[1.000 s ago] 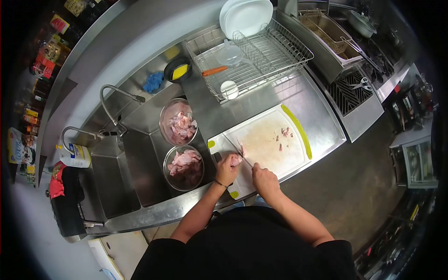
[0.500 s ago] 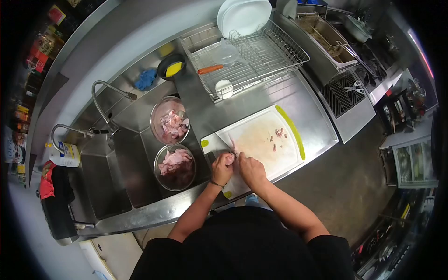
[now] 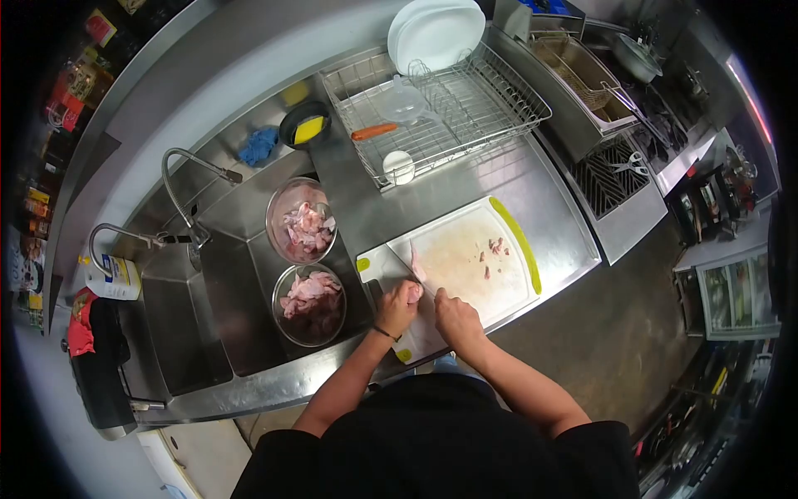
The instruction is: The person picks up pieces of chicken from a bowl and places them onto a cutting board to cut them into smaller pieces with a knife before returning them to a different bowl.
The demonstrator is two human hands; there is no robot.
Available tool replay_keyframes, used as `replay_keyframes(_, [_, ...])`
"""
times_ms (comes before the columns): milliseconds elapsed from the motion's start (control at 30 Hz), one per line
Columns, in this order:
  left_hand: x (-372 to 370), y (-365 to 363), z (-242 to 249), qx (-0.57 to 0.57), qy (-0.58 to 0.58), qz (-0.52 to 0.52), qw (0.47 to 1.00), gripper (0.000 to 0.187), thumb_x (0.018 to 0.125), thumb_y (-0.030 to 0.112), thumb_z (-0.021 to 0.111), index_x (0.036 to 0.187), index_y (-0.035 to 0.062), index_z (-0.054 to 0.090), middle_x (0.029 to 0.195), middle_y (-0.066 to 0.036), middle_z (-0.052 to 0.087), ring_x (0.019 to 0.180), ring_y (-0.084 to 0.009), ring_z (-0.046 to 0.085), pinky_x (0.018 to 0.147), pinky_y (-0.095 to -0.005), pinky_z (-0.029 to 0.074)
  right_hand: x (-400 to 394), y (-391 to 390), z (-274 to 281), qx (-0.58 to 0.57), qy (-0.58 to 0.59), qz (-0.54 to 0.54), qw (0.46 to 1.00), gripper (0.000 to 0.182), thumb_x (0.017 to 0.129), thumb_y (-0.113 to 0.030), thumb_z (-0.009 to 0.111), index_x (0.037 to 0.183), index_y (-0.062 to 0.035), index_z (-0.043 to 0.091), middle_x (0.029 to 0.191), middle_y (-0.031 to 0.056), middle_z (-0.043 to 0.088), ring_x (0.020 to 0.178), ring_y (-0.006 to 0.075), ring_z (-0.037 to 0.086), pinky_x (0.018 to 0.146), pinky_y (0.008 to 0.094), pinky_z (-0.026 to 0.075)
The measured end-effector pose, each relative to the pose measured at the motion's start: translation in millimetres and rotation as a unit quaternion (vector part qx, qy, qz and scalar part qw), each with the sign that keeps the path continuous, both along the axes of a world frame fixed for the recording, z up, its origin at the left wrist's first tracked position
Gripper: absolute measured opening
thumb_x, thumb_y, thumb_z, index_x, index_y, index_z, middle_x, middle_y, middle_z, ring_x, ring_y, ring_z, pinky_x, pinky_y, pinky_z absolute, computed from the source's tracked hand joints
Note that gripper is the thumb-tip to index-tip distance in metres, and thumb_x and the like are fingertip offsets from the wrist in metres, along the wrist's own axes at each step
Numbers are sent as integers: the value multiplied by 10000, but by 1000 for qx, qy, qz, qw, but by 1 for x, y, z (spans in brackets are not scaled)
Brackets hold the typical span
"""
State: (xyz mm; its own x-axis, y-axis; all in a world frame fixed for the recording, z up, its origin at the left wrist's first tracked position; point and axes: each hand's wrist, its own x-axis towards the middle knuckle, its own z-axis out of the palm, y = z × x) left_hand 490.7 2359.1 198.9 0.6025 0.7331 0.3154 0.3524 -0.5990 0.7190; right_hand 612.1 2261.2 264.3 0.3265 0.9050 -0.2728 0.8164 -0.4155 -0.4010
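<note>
Clearly, the two hands share one place near the left end of the cutting board [image 3: 453, 229]. The left hand [image 3: 396, 311] has its fingers curled, nearly closed, around a piece of raw meat [image 3: 414, 293]; probably this firm grip is chosen because such meat is slippery. The piece is at the left part of the board, and a pale strip [image 3: 417, 264] lies beside the knife [image 3: 405, 261], towards the far edge. Whether the strip is joined to the held piece, one cannot tell. The right hand [image 3: 459, 321] seems to have its fingers closed on the handle of the knife, with the blade pointing away from the body and slanting to the left. It seems that this angle lets the blade pass close to the meat while the left fingers stay on its near side.

Small scraps [image 3: 496, 247] rest at the right end of the board, maybe so they do not mix with the piece. Two bowls, the far bowl [image 3: 283, 198] and the near bowl [image 3: 287, 327], stand by the sink [image 3: 187, 366], both with meat inside; that side is convenient for the left hand. The board lies flat on the metal surface [image 3: 366, 195], which gives it support.
</note>
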Motion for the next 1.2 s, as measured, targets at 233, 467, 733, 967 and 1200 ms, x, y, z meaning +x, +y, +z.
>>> replay_keyframes(233, [6, 4, 4, -3, 0, -43, 999, 58, 855, 82, 539, 903, 53, 524, 815, -146, 613, 746, -370, 605, 661, -453, 489, 10, 17, -10, 13, 3, 13, 1000, 114, 858, -92, 469, 927, -2, 483, 732, 235, 633, 693, 378, 659, 579, 446, 543])
replay_keyframes(467, [5, 0, 1, -38, 6, -17, 999, 164, 813, 110, 622, 926, 52, 520, 805, -148, 609, 723, -376, 607, 634, -419, 497, 24, 48, -18, 30, 78, 12, 996, 212, 890, -216, 473, 971, -31, 537, 806, 233, 646, 759, 384, 654, 667, 472, 531])
replay_keyframes(733, [5, 38, -32, -258, -200, 174, 929, 147, 858, 98, 635, 951, 54, 530, 696, -24, 569, 517, -108, 513, 467, -236, 412, 28, -22, -11, -22, 90, -11, 996, 225, 908, -233, 448, 989, -33, 509, 782, 251, 634, 737, 423, 638, 651, 505, 515])
replay_keyframes(967, [-36, 79, 16, -594, -388, 92, 699, 304, 905, 455, 525, 916, 151, 525, 728, -7, 539, 564, -106, 457, 496, -249, 336, 32, -38, -17, -24, 49, -11, 998, 231, 911, -254, 481, 963, -29, 465, 706, 255, 607, 686, 441, 613, 617, 532, 491])
replay_keyframes(1200, [-106, 201, -6, -493, -425, 137, 746, 328, 927, 411, 498, 1094, 131, 525, 868, -18, 587, 703, -178, 565, 560, -312, 429, 20, -47, -14, -2, 52, -56, 997, 235, 904, -250, 504, 945, -22, 466, 701, 258, 602, 674, 449, 600, 621, 535, 474])
